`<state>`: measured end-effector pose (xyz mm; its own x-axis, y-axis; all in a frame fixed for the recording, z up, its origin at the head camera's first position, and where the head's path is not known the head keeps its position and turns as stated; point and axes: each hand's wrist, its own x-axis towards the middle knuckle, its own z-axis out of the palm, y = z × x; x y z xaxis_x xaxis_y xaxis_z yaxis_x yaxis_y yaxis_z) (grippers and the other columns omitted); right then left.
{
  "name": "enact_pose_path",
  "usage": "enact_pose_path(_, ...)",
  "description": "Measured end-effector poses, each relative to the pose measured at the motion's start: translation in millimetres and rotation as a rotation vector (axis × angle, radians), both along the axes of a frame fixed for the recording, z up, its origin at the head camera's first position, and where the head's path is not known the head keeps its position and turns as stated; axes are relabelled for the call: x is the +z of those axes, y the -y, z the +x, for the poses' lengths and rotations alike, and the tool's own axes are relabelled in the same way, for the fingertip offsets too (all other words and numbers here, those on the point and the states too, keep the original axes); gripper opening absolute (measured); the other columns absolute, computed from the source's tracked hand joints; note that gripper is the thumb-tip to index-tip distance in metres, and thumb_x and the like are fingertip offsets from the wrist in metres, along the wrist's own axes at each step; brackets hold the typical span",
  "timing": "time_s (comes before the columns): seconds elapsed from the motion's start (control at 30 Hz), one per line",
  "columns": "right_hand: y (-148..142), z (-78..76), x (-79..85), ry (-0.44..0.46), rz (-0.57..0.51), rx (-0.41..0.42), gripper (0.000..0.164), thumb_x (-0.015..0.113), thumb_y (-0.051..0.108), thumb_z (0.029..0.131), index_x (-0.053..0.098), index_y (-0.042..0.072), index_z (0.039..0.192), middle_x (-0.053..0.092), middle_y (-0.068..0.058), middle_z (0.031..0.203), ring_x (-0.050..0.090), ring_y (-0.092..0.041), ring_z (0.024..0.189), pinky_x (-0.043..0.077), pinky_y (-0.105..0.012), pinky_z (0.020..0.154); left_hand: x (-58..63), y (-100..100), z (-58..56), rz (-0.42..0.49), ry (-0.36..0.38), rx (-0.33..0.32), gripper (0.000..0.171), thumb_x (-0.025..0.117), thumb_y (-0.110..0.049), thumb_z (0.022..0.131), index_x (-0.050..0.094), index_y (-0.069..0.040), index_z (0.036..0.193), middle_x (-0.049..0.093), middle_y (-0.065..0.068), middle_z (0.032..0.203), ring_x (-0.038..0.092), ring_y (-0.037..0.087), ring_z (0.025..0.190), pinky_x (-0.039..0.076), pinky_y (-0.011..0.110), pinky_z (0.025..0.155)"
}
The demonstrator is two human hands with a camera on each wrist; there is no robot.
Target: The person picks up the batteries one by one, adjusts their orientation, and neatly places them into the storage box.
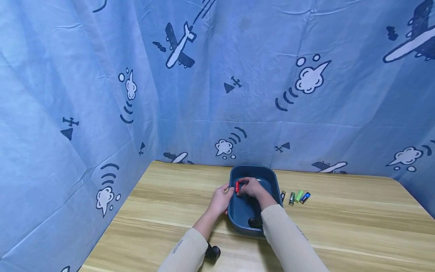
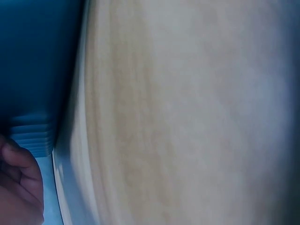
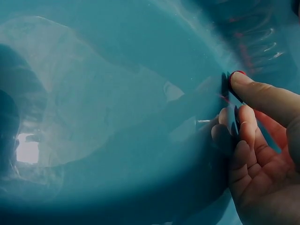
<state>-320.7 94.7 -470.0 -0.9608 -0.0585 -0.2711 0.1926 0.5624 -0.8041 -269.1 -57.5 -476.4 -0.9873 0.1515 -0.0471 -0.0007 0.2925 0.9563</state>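
My right hand [image 1: 250,187] reaches down into a dark blue plastic bin [image 1: 254,230]. Its thumb and a finger pinch a red battery [image 1: 237,186] close to the inside of the bin's left wall. In the right wrist view only the battery's red end [image 3: 238,73] shows, at the thumb tip. My left hand [image 1: 219,200] grips the bin's left side, thumb at the rim and fingers around the outside. The left wrist view catches its curled fingers [image 2: 21,161] against the ribbed outer wall.
To the right of the bin lie several loose batteries: a dark one [image 1: 283,195] partly behind the bin's edge, a dark green one [image 1: 292,198], a light green one [image 1: 299,196] and a blue one [image 1: 305,197]. The wooden table [image 1: 340,211] ends at a blue patterned curtain [image 1: 258,98].
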Motion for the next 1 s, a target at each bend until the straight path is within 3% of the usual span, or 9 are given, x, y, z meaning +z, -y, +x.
enact_pose_path(0.2, -2.4, 0.5, 2.9, -0.001, 0.021, 0.019, 0.053, 0.075, 0.008, 0.077, 0.054, 0.004, 0.125, 0.055, -0.008, 0.077, 0.05, -0.023, 0.072, 0.041, -0.03, 0.063, 1.4, -2.1, -0.4, 0.004, 0.001, -0.009, 0.043, 0.047, -0.026, 0.097, 0.046, -0.011, 0.138, 0.05, 0.004, 0.049, 0.042, 0.013, 0.028, 0.039, 0.022, 0.03)
enact_pose_path(0.33, -5.9, 0.6, 9.5, 0.023, 0.026, 0.054, 0.058, 0.075, 0.007, 0.076, 0.051, 0.003, 0.128, 0.059, -0.009, 0.079, 0.053, -0.023, 0.074, 0.047, -0.034, 0.071, -0.4, -3.9, -2.1, 0.005, -0.016, -0.022, 0.043, 0.047, -0.026, 0.098, 0.045, -0.01, 0.138, 0.048, 0.004, 0.048, 0.042, 0.012, 0.028, 0.039, 0.023, 0.029)
enact_pose_path(0.53, -15.5, -1.3, 28.5, 0.058, 0.005, 0.12, 0.059, 0.071, 0.003, 0.078, 0.047, 0.001, 0.131, 0.06, -0.016, 0.096, 0.059, -0.025, 0.08, 0.052, -0.043, 0.081, -1.3, -6.0, -3.4, 0.004, -0.013, -0.026, 0.042, 0.046, -0.026, 0.098, 0.047, -0.01, 0.137, 0.049, 0.005, 0.049, 0.042, 0.013, 0.028, 0.039, 0.025, 0.028)
enact_pose_path(0.77, -49.8, -2.7, 62.2, -0.076, -0.004, 0.172, 0.053, 0.066, 0.008, 0.084, 0.046, -0.003, 0.131, 0.061, -0.012, 0.091, 0.058, -0.025, 0.085, 0.051, -0.045, 0.081, -1.2, -5.0, -2.5, -0.002, 0.014, 0.006, 0.042, 0.048, -0.028, 0.097, 0.049, -0.011, 0.136, 0.047, 0.004, 0.049, 0.042, 0.013, 0.028, 0.038, 0.024, 0.028)
enact_pose_path(1.0, -110.5, 6.0, 80.1, -0.191, -0.037, 0.143, 0.053, 0.06, 0.018, 0.09, 0.042, -0.005, 0.134, 0.056, -0.023, 0.114, 0.055, -0.035, 0.106, 0.047, -0.049, 0.086, -1.0, -1.0, -1.8, -0.003, 0.008, 0.012, 0.042, 0.048, -0.028, 0.097, 0.049, -0.011, 0.136, 0.051, 0.007, 0.052, 0.044, 0.013, 0.029, 0.04, 0.025, 0.028)
